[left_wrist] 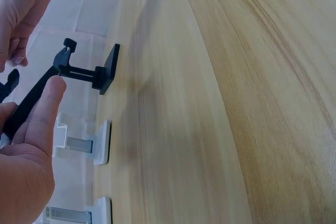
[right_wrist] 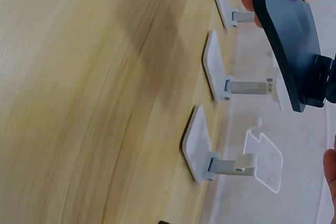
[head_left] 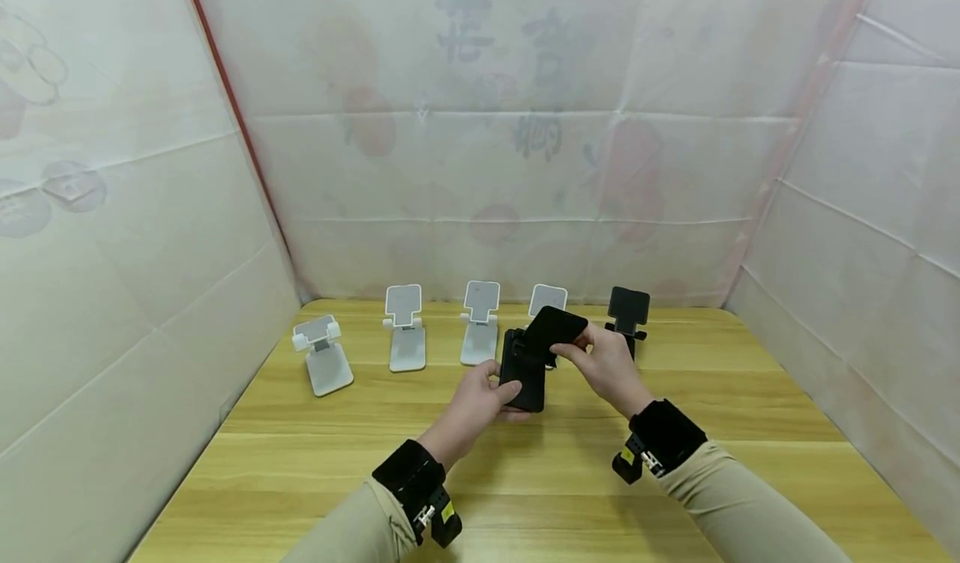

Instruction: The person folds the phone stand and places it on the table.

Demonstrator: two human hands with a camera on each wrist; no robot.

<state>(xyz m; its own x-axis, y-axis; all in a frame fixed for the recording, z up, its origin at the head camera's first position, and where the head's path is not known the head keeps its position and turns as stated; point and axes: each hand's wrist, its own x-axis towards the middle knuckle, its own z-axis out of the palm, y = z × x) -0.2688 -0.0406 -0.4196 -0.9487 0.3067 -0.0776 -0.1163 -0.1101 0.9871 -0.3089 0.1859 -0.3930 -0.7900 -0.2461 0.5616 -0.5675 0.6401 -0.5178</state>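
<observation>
A black folding phone stand (head_left: 525, 386) is held up over the table between both hands. My left hand (head_left: 474, 403) grips its base from the left, thumb on the face and the other fingers behind. In the right wrist view the base (right_wrist: 286, 30) shows its flat side, with the hinge at its end. My right hand (head_left: 606, 370) pinches the tilted upper plate (head_left: 557, 330) by its right edge between thumb and fingers. Another black phone stand (head_left: 628, 309) stands on the table just behind the right hand, which partly hides it.
Several white-and-grey phone stands line the back of the wooden table (head_left: 300, 480): one at the left (head_left: 328, 370) sits angled, and one further right (head_left: 548, 296) is mostly hidden behind the held stand. Pale fabric walls (head_left: 480, 171) enclose the back and sides.
</observation>
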